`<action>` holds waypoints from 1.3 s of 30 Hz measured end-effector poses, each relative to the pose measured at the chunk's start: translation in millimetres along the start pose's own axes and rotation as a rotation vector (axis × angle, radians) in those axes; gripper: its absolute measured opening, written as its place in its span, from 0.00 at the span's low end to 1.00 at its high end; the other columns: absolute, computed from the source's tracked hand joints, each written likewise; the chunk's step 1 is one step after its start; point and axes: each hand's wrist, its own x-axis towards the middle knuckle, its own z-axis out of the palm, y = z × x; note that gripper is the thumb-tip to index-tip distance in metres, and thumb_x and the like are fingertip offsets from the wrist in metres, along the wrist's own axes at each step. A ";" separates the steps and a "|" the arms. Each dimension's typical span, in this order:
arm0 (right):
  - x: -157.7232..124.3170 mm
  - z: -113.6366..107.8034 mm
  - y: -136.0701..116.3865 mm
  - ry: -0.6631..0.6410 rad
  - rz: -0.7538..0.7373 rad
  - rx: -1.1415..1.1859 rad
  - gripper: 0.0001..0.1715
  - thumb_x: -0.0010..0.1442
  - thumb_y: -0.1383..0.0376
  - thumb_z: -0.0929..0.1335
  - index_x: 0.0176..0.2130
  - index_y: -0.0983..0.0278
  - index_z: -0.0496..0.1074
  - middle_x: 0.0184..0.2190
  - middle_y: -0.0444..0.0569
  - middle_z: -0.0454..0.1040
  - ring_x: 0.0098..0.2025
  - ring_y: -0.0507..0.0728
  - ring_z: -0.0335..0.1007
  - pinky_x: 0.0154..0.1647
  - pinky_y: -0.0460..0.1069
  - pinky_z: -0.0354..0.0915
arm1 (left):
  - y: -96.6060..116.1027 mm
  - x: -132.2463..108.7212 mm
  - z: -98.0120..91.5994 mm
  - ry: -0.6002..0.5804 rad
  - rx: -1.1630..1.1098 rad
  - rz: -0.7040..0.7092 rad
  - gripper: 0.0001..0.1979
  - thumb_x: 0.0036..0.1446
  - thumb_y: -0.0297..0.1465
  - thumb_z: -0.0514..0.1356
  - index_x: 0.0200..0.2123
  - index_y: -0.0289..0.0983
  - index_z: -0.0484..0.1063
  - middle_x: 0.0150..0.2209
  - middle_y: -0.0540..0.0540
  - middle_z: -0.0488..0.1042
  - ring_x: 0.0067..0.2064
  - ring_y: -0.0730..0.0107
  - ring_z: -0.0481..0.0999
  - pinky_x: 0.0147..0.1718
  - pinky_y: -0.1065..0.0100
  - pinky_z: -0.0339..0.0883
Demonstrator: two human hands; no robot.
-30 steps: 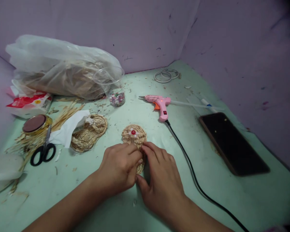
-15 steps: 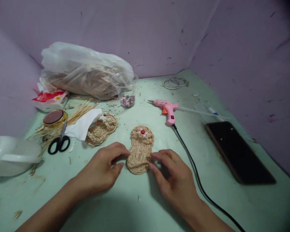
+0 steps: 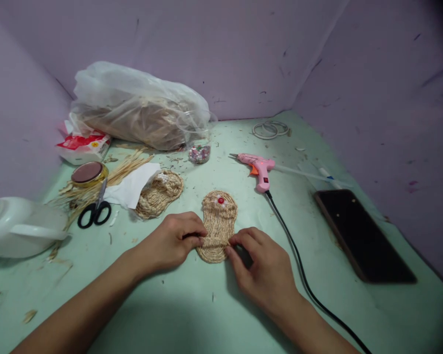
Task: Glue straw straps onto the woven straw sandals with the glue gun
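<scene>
1. 2 hands were at work: L hand (image 3: 175, 241) had thumb + fingertips pinched on the L end of a braided band (image 3: 216, 242), R hand (image 3: 266, 263) likewise on the R end; exact grip under the tips couldn't be told.
2. Woven slipper (image 3: 219, 222) lay flat on the green tbl (image 3: 170, 314), btwn the hands, the band across its near end.
3. Main risk, as judged: uneven pull, L vs. R, could've left the band crooked or twisted.
4. Pressing too hard on the edges could poss. have bent the sole or loosened its outer rows.
5. Glue gun (image 3: 256, 169) sat beyond R hand w/ a small light showing, so prob. hot; a forearm snagging the black cord (image 3: 295, 250) could've dragged it over.
6. Looks: straw-colored, twisted rows running lengthwise, ends rounded, waist slimmer; far-end strap had 1 red bead (image 3: 220, 200) w/ whitish petals, material too small to tell.
7. 2nd slipper (image 3: 162, 194), w/ white beads, lay off to the L, partly under white paper (image 3: 131, 187).
</scene>
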 end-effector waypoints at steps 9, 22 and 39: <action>3.3 -4.3 1.8 -0.059 0.063 0.050 0.09 0.54 0.67 0.62 0.29 0.64 0.71 0.26 0.48 0.72 0.28 0.55 0.67 0.28 0.48 0.61 | 0.7 7.8 2.0 0.061 0.014 -0.147 0.04 0.48 0.24 0.59 0.23 0.33 0.72 0.24 0.49 0.73 0.27 0.75 0.70 0.28 0.73 0.62; -6.9 -4.8 6.8 -0.006 0.157 -0.062 0.07 0.53 0.65 0.65 0.30 0.59 0.73 0.27 0.44 0.74 0.29 0.53 0.70 0.26 0.46 0.59 | 2.6 -4.5 -0.8 0.003 -0.205 -0.322 0.08 0.48 0.25 0.55 0.34 0.35 0.70 0.23 0.52 0.69 0.24 0.76 0.66 0.22 0.75 0.61; -1.8 -6.3 1.5 -0.047 0.135 -0.087 0.08 0.53 0.64 0.65 0.26 0.61 0.73 0.23 0.44 0.73 0.27 0.54 0.69 0.26 0.47 0.58 | -3.1 0.4 7.0 0.089 -0.146 -0.203 0.06 0.47 0.22 0.57 0.21 0.34 0.71 0.26 0.50 0.70 0.24 0.78 0.67 0.22 0.76 0.61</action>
